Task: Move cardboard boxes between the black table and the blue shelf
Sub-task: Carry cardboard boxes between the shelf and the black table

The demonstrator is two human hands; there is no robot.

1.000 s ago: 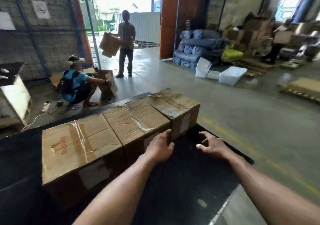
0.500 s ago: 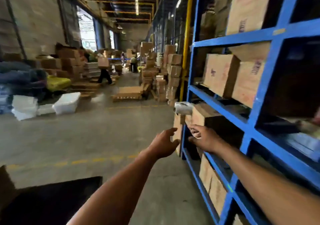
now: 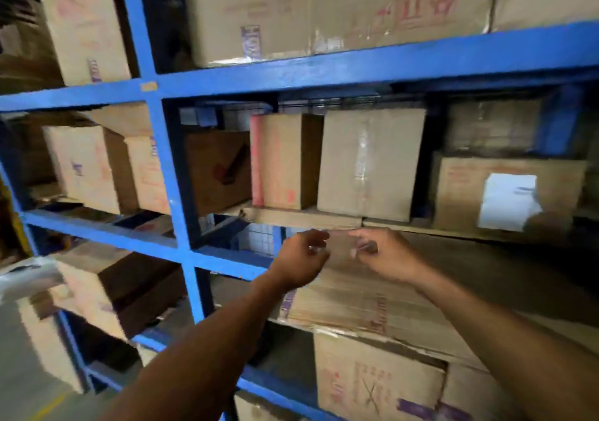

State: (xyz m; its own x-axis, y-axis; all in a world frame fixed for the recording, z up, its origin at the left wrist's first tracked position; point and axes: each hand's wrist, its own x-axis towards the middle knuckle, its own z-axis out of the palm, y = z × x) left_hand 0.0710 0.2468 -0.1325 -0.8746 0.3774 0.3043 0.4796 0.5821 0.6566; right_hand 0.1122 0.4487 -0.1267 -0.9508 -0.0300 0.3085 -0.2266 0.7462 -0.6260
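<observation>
I face the blue shelf, stacked with cardboard boxes on every level. My left hand and my right hand reach side by side toward the far top edge of a large brown box lying on the lower level. Both hands have curled fingers held apart and hold nothing. Just above them, on the middle level, stand a taped box and a narrower box with red print. The black table is out of view.
A blue upright post splits the shelf left of my hands. More boxes fill the left bay, and a box with a white label sits at right. Grey floor shows at lower left.
My view has swung from the black table with its boxes, across the warehouse floor, to face the blue shelf. Both empty hands have moved up to the box on the lower level.
</observation>
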